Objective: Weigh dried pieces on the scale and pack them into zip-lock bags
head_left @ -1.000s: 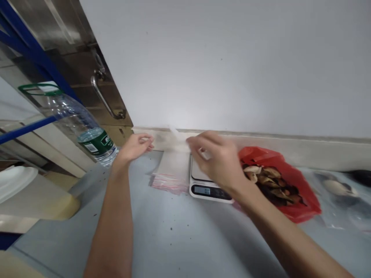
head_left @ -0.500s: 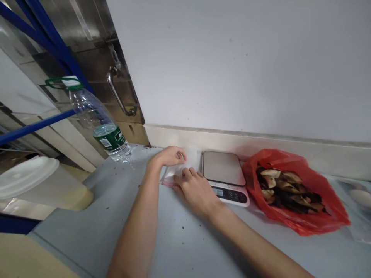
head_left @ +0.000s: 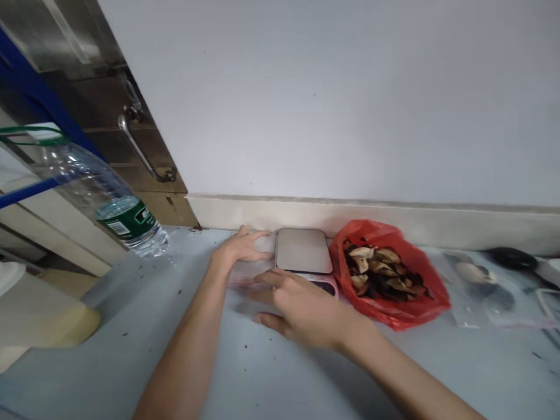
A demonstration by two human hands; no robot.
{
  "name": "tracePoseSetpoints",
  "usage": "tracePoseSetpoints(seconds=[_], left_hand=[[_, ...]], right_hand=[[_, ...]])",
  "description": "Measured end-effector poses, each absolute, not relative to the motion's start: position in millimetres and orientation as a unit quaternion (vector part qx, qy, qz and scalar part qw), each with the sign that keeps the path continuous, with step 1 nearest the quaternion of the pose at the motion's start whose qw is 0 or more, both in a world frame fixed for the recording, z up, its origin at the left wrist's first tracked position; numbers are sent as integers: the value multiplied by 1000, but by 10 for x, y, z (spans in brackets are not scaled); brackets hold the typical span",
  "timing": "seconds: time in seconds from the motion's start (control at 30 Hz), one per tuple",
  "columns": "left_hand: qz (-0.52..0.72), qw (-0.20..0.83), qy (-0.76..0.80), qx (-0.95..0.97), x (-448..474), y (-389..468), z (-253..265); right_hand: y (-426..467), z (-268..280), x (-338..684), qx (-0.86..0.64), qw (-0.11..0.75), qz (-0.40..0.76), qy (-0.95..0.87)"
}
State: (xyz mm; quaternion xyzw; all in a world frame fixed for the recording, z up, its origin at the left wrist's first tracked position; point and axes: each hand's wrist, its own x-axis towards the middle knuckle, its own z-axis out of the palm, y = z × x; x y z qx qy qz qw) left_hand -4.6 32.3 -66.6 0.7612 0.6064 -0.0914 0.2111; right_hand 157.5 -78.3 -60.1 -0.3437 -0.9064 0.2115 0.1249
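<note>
In the head view, the left hand [head_left: 242, 246] lies over the stack of clear plastic bags [head_left: 251, 272], its fingers spread wide. The right hand [head_left: 301, 303] is in front of the digital kitchen scale [head_left: 304, 251], fingers apart and blurred, reaching toward the stack's near edge; whether its fingertips touch the bags, I cannot tell. The bags lie flat on the grey tabletop [head_left: 262, 379], just left of the scale, partly hidden by both hands. Right beside the scale sits an open red plastic bag [head_left: 420, 274] holding brown-and-cream dried pieces [head_left: 385, 271]. A water bottle [head_left: 125, 219] stands further left.
</note>
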Motion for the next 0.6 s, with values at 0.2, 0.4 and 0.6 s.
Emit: tracePoseSetpoints(seconds=[0.2,0.4,0.6], left_hand=[[-126,181,602,767,63,272,-453],[13,139,522,841,388,119,-135],[194,145,316,917,1059,-180,-156]], right_hand=[[-878,-97,2410,-406,165,281,-854],[-821,104,3329,-624,241,167,-724],[-736,-90,3999,-825,159,144,-523]])
